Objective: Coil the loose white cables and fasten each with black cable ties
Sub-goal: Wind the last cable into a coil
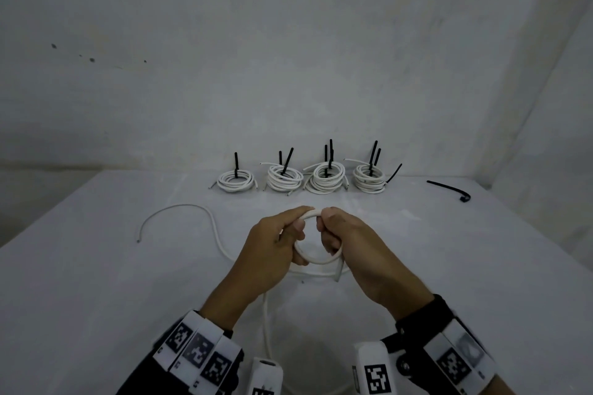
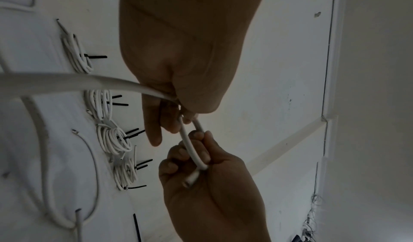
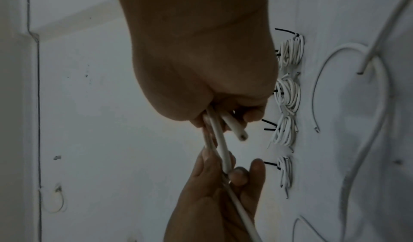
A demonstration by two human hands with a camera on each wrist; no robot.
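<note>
A loose white cable (image 1: 318, 261) is bent into one small loop above the table's middle, and both hands hold it. My left hand (image 1: 290, 228) pinches the loop's left side, thumb on top. My right hand (image 1: 327, 228) grips the right side with curled fingers. In the right wrist view the cable's cut end (image 3: 242, 137) sticks out below the right hand's fingers (image 3: 252, 115). In the left wrist view the loop (image 2: 190, 146) runs between the two hands. The cable's tail (image 1: 179, 208) lies curved on the table to the left. One spare black cable tie (image 1: 449, 190) lies at the back right.
Several tied white coils (image 1: 236, 182) with upright black tie tails stand in a row along the back edge of the white table (image 1: 449, 266). A wall rises right behind them. More of the loose cable (image 1: 265, 324) runs down between my wrists.
</note>
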